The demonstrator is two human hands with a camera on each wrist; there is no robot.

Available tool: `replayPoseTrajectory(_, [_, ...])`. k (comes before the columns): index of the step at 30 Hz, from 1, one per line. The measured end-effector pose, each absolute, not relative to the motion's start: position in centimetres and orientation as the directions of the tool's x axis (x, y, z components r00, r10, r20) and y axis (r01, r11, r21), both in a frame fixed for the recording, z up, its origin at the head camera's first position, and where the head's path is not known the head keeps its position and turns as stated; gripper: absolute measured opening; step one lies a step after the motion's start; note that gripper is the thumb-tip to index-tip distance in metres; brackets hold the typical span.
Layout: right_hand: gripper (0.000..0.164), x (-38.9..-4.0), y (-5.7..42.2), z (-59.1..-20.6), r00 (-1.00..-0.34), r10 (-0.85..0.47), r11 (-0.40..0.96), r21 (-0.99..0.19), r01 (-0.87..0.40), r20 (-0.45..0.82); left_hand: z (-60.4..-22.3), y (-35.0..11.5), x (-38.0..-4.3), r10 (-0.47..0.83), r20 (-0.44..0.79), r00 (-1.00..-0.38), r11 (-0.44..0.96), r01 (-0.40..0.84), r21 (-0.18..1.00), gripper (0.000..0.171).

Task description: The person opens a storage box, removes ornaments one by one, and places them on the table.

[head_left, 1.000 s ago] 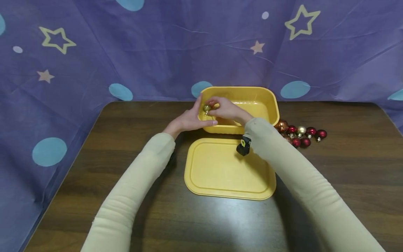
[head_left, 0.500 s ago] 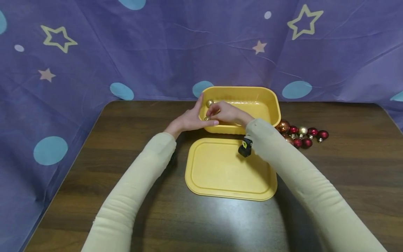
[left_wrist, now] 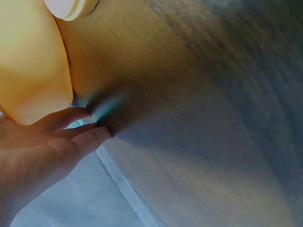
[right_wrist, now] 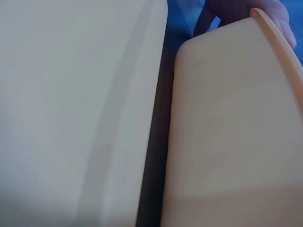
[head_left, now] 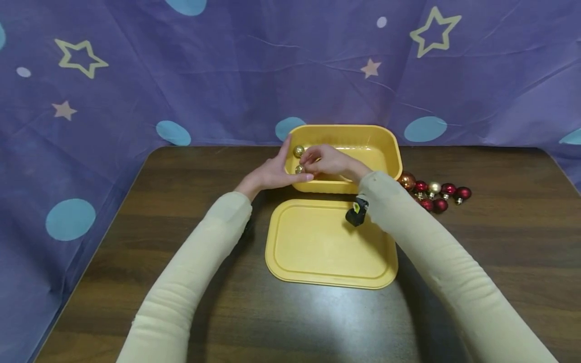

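In the head view, my left hand (head_left: 272, 170) grips the near left corner of a yellow box (head_left: 392, 146). Its thumb lies over the rim and its fingers lie along the outer wall; the left wrist view shows these fingers (left_wrist: 87, 139) near the table. My right hand (head_left: 330, 162) is inside the box, fingers curled. At its fingertips is a small gold bauble (head_left: 299, 169); whether they pinch it I cannot tell. Another gold bauble (head_left: 298, 151) lies farther back, apart from the hand. The right hand hides part of the box floor.
A yellow lid (head_left: 317, 252) lies flat on the wooden table (head_left: 181, 217) in front of the box. Red, copper and pale gold baubles (head_left: 448, 188) are clustered right of the box, partly behind my right sleeve (head_left: 422, 242). A purple curtain (head_left: 245, 65) hangs behind.
My right hand has moved from the farther gold bauble to the nearer one, then slightly right, so the nearer one shows more fully. My left hand stays at the corner.
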State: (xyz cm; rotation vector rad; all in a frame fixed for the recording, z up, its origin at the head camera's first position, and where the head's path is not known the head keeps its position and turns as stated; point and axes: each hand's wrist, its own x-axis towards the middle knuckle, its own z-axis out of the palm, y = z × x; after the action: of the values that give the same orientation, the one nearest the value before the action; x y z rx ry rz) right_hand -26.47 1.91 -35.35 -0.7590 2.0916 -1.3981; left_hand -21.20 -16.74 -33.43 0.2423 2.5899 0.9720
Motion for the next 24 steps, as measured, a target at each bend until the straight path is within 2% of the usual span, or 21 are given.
replayPoseTrajectory(7, [0.041, -26.5, 2.9, -35.1, -0.755, -0.646, 0.329, -0.933, -0.144, -0.111, -33.3, -16.7, -21.2, 0.279, -0.294, -0.914, 0.757, 0.021, 0.653, 0.117])
replayPoseTrajectory(14, [0.034, -26.2, 3.9, -35.2, -0.791, -0.609, 0.312, -0.933, -0.181, -0.05, -33.3, -16.8, -21.2, 0.28, -0.297, -0.913, 0.752, 0.016, 0.659, 0.118])
replayPoseTrajectory(21, [0.034, -25.9, 5.0, -35.0, -0.794, -0.607, 0.262, -0.943, -0.206, 0.005, -33.3, -16.7, -21.1, 0.283, -0.294, -0.913, 0.748, 0.018, 0.664, 0.118])
replayPoseTrajectory(24, [0.033, -25.8, 5.4, -34.9, -0.804, -0.594, 0.246, -0.953, -0.179, -0.003, -33.3, -16.7, -21.2, 0.281, -0.291, -0.915, 0.751, 0.021, 0.66, 0.118])
